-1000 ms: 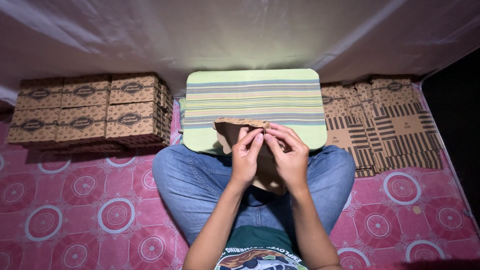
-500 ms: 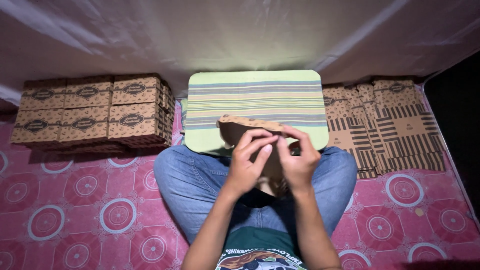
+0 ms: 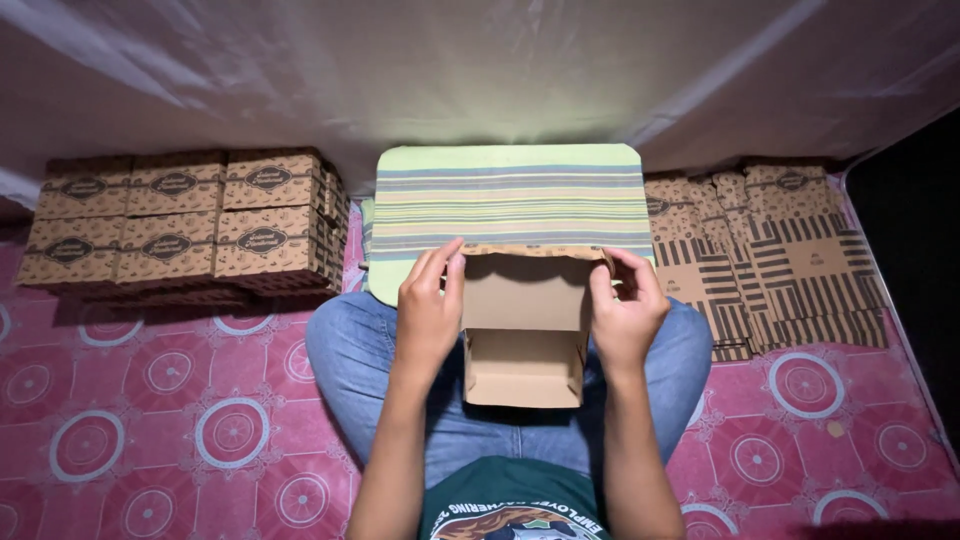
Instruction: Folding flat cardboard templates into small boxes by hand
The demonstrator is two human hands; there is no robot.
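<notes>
A brown cardboard box sits open over my lap, its plain inside facing up and its lid flap standing toward the far side. My left hand grips the box's left side, fingers up along the flap edge. On the opposite side, my right hand holds the right wall and flap corner. Under the far end of the box lies a striped green board resting on my crossed legs in blue jeans.
Stacked, folded printed brown boxes stand at the left against a white sheet wall. Flat unfolded box blanks lie in a pile at the right. Pink patterned bedding covers the surface around my legs.
The cardboard has opened from a folded piece into a box shape. Both hands have moved apart from its middle to its left and right sides.
</notes>
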